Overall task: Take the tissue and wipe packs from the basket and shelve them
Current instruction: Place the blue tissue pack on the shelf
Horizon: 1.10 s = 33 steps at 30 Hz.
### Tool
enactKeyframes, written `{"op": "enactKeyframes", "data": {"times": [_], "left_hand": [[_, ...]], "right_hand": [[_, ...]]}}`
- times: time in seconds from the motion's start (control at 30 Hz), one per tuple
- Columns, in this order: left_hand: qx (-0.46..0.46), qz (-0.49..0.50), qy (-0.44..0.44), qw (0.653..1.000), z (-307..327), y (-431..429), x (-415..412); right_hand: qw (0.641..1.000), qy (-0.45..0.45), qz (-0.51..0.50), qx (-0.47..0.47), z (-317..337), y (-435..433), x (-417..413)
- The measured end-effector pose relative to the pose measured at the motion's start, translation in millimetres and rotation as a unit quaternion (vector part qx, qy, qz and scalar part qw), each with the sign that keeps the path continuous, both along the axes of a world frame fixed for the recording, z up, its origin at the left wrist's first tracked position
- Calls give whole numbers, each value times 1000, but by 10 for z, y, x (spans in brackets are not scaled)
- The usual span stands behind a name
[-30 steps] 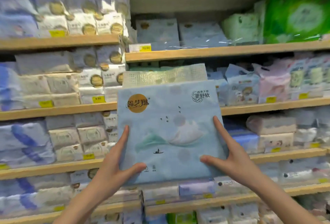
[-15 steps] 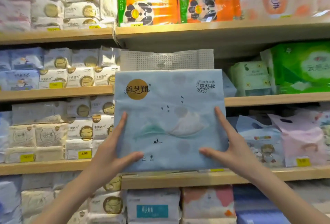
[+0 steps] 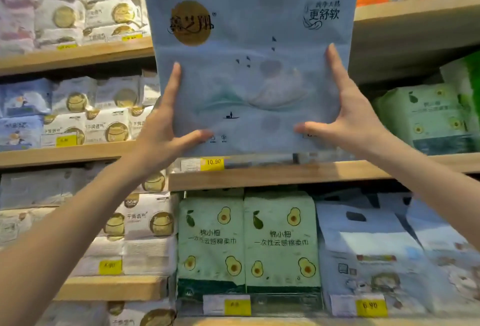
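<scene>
Pale-blue, flat, square plastic-wrapped tissue pack (image 3: 249,71) hangs between my two hands, printed face toward me. My left hand (image 3: 163,130) and right hand (image 3: 350,120) each clasp a side edge, with the forefinger up the front, the thumb across the lower corner and the other fingers hidden behind. I judge this two-sided hold keeps the soft pack upright and square, ready to slide onto the light wooden shelf board (image 3: 285,176) just beneath my thumbs.

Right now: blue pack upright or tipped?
Upright. The blue pack shows its front with logo and text right way up; the left hand and right hand hold its lower sides.
</scene>
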<state>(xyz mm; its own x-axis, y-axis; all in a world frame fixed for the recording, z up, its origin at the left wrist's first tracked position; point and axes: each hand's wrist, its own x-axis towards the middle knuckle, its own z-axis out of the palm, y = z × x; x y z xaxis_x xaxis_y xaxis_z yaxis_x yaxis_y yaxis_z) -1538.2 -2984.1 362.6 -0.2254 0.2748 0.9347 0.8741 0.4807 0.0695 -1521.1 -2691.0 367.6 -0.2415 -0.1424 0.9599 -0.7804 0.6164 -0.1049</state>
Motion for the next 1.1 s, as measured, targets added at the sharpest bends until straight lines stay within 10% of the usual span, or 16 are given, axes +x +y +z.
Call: {"op": "enactKeyframes", "data": {"times": [0.87,1.1], "left_hand": [[23,49,-32,998,17,60,-1172],[-28,75,-90,993,65,-38,-1427]], "right_hand": [[998,30,-54,5,76,-122,-1046],[992,-76,-98,30,79,-13,-1285]]}}
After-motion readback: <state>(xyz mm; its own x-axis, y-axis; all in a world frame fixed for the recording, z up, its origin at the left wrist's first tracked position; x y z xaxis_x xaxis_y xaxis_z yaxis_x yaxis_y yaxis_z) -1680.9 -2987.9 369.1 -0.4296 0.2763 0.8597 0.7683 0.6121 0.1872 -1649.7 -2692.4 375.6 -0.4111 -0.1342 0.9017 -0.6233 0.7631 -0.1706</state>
